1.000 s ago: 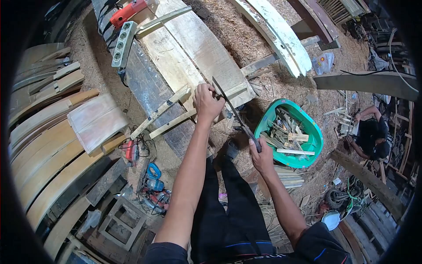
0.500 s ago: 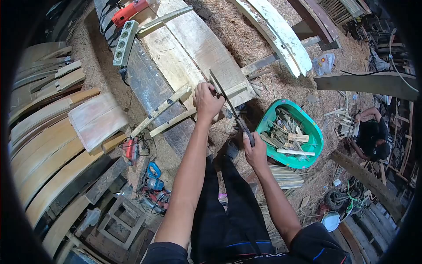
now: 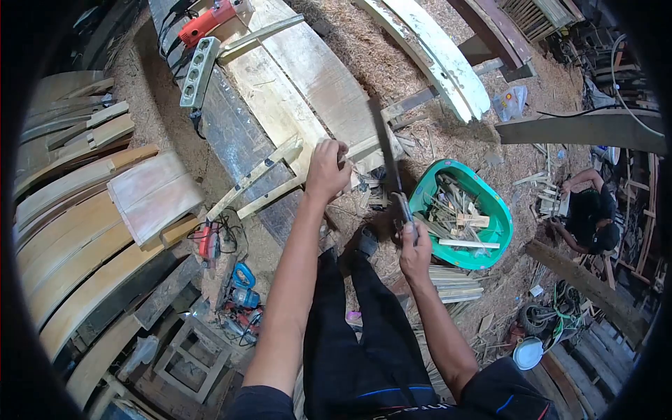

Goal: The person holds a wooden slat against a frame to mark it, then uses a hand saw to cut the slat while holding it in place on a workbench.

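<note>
My right hand (image 3: 416,250) is wrapped around the handle of a hand saw (image 3: 387,150). The saw's long dark blade points up and away, past the near end of the wooden panel (image 3: 336,98); its teeth cannot be made out. My left hand (image 3: 327,170) is closed, with its fingers curled over a wooden strip (image 3: 276,196) that runs across the panel's near end. Part of the strip is hidden beneath that hand. Another strip (image 3: 255,175) meets it at an angle on the left, over the dark bench plank (image 3: 234,115).
A green tub (image 3: 498,234) of wood scraps stands right of my legs. A power strip (image 3: 199,72) and a red power tool (image 3: 206,22) lie on the bench. Curved boards (image 3: 84,241) are stacked left. A blue tool (image 3: 245,287) lies on the floor; another person (image 3: 593,213) crouches right.
The saw has moved right and swung more upright, away from my left hand. My right hand has shifted slightly right and down. My left hand has moved slightly, its fingers changing position.
</note>
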The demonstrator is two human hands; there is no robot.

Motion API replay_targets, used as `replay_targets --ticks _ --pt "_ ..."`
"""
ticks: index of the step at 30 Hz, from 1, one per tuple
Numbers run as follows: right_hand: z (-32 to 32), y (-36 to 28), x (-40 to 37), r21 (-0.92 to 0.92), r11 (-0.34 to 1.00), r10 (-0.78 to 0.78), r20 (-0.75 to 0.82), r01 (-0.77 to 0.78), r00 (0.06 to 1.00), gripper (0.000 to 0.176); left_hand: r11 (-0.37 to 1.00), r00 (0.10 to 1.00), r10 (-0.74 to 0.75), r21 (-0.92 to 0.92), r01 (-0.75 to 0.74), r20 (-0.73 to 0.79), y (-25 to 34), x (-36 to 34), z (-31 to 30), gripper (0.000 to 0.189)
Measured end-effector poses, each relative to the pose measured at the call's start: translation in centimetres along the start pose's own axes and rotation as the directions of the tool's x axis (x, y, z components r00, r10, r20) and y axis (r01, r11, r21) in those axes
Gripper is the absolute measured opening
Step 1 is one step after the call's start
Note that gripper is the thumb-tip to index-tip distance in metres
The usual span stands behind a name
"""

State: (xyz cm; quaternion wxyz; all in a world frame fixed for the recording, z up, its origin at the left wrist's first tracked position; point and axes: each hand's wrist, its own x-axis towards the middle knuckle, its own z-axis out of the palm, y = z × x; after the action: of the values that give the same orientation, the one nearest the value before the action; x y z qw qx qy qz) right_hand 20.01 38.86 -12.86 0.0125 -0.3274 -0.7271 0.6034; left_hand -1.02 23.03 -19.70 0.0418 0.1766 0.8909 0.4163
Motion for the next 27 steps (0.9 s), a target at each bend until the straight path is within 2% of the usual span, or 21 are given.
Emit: replay_targets --ticks 2,3,6,7,10,12,16,19,22,24,25,27 --pt "-0.2 -1.3 -0.2 0.096 0.995 -0.013 -0.056 0.018 0.998 0.033 0.995 0.995 0.1 0.019 -0.1 -0.011 -0.5 -0.3 -0.1 0.025" --pt "-0.3 -1.1 0.2 0.124 0.992 0.002 -0.058 0.005 0.998 0.031 0.994 0.994 0.104 0.019 -0.104 0.014 -0.6 -0.3 -0.2 0.025" --pt "-0.8 -1.1 0.9 0.064 0.998 0.0 -0.008 0.0 1.0 0.03 0.98 0.981 0.196 0.033 -0.196 0.005 -0.2 0.5 0.0 0.026" --pt "-0.5 -1.4 1.1 0.05 0.995 -0.087 -0.026 0.088 0.996 0.03 0.975 0.975 0.22 0.025 -0.221 0.008 0.2 1.1 0.2 0.027" --pt "-0.4 -0.4 1.2 0.046 0.999 -0.013 0.003 0.012 1.0 0.03 0.96 0.959 0.279 0.022 -0.28 0.051 0.6 2.7 1.1 0.03" --pt "0.4 0.5 1.4 0.03 0.999 -0.034 -0.023 0.035 0.999 0.029 0.95 0.946 0.301 0.05 -0.309 0.12 0.4 3.4 1.3 0.031" --pt "1.3 1.2 1.8 -0.067 0.996 -0.067 -0.023 0.065 0.997 0.028 0.95 0.945 0.305 0.032 -0.31 0.115 -0.2 2.7 1.2 0.029" --pt "2.1 2.6 1.3 0.168 0.986 -0.002 -0.033 0.008 0.999 0.029 0.93 0.927 0.357 0.05 -0.364 0.118 -0.5 2.6 0.5 0.028" --pt "2.2 2.7 0.9 0.198 0.977 0.087 -0.008 -0.084 0.996 0.029 0.917 0.913 0.387 0.053 -0.396 0.125 -0.9 2.4 0.2 0.026" --pt "2.6 2.7 0.9 0.178 0.983 0.061 -0.024 -0.056 0.998 0.03 0.914 0.908 0.394 0.046 -0.403 0.141 -0.9 2.8 0.1 0.026" --pt "2.8 2.7 0.9 0.166 0.985 0.049 -0.031 -0.043 0.998 0.03 0.932 0.929 0.347 0.061 -0.356 0.125 -0.5 2.6 0.1 0.025" --pt "2.9 2.5 1.1 0.134 0.988 0.071 0.05 -0.078 0.996 0.031 0.961 0.964 0.252 0.091 -0.26 0.09 0.4 2.1 0.3 0.024"
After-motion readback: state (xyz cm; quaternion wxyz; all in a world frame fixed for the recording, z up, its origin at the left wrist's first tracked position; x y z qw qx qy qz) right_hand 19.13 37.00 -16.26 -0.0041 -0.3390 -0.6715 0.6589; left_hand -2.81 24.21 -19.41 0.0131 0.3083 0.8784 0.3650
